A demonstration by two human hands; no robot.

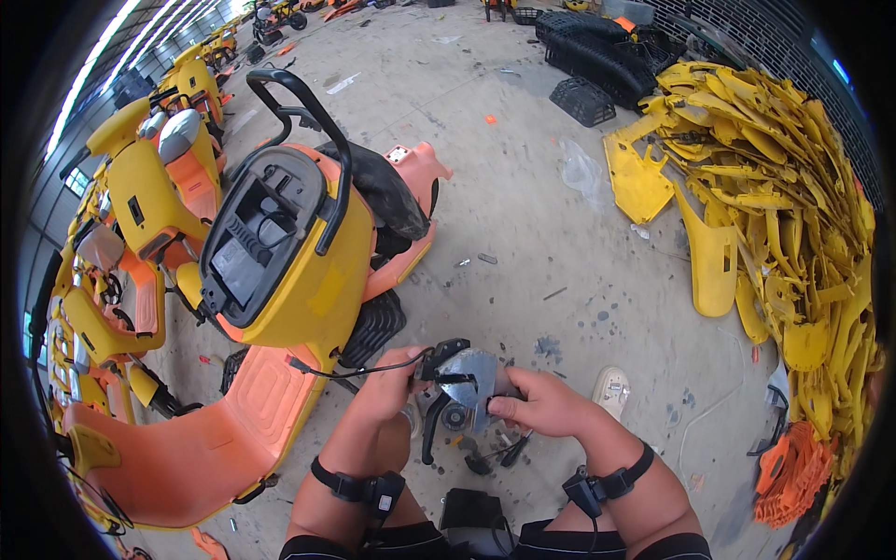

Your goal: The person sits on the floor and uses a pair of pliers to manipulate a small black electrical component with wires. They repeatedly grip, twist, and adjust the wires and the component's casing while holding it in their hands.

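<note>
Between my two hands, above the floor, is a silver-grey scooter handlebar part (481,366) with black fittings. My left hand (385,385) is closed on its left side, by a black block, and a black cable (345,376) runs from there toward the scooter. My right hand (546,403) grips the part's right edge, thumb on the front and fingers partly hidden behind. A black lever (431,431) hangs down below the part on the left. Beneath it dangle dark wires with a plug (513,452). To the left stands a yellow and orange scooter (341,289), its seat compartment uncovered.
More yellow scooters (140,201) crowd the far left. On the right rises a heap of yellow body panels (784,215), with black plastic baskets (597,56) behind it and orange pieces (793,471) at its near end. Small scraps litter the concrete floor (523,233).
</note>
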